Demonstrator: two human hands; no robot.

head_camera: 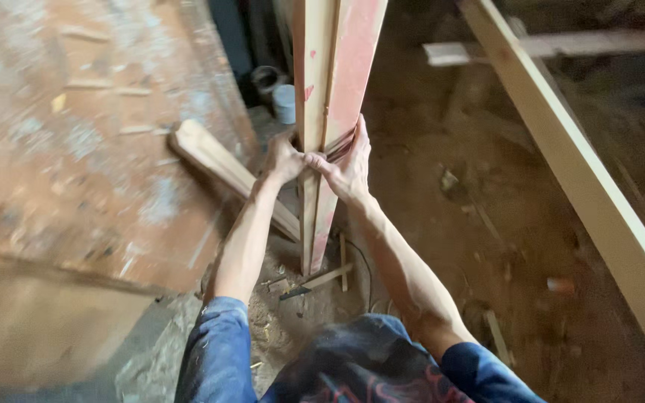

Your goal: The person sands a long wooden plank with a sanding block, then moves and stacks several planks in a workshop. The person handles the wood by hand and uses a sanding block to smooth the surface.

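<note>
I stand two long upright wooden boards, smeared with faded red paint (331, 89), on end on the floor in front of my knees, their lower ends planted in the sawdust and wood scraps (304, 287). Both my hands are on them at about the middle of what I can see. My left hand (284, 159) is clenched around the left edge of the pair, knuckles toward me. My right hand (349, 166) wraps the right side, fingers spread up the painted face and thumb pressed across the front, so the two boards are squeezed together between my palms.

I judge these boards stiff and fairly heavy for their width; being tall, they will want to tip at the top, so gripping them on both edges, with the feet braced on the ground, seems the steadiest hold. The sawn faces look rough and dusty, not slippery, though splinters are likely along the edges.

To my left lies a large worn brown plywood sheet (76, 149), with a short pale wooden offcut (225, 172) leaning off its edge just beside my left wrist. To my right a long pale timber plank (584, 179) runs diagonally, well apart from my hands.
</note>
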